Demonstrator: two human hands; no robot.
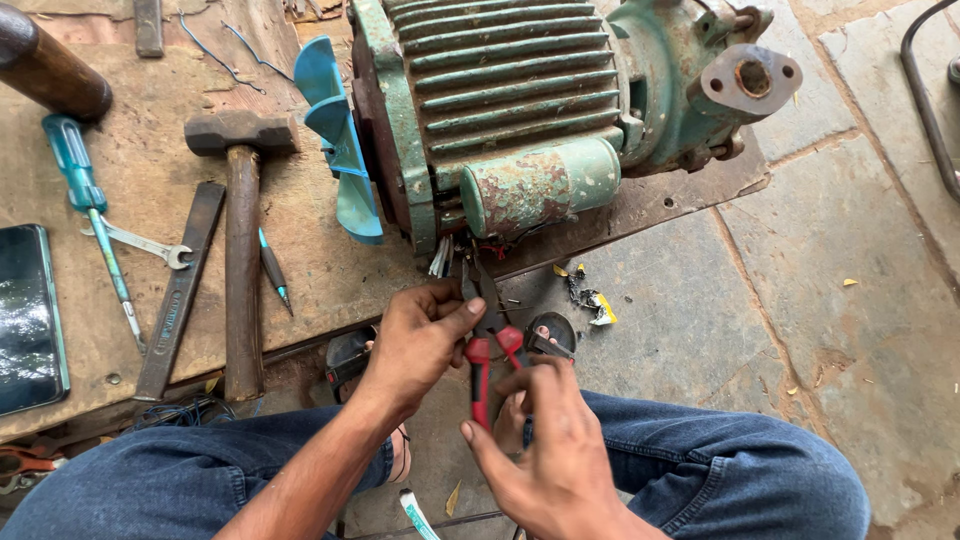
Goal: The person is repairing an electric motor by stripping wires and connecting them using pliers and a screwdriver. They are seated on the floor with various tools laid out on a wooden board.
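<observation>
The motor [520, 110] sits on the board [150, 180] ahead of you, fan [340, 140] on its left. Hammer [242, 230], screwdriver [90, 210] and phone [30, 320] lie further left; your pliers [490, 340] are before the motor.

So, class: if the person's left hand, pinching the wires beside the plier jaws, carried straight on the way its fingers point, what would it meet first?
Probably the pliers at once: the left hand points right, its fingertips already against them. Depth is hard to judge.
</observation>
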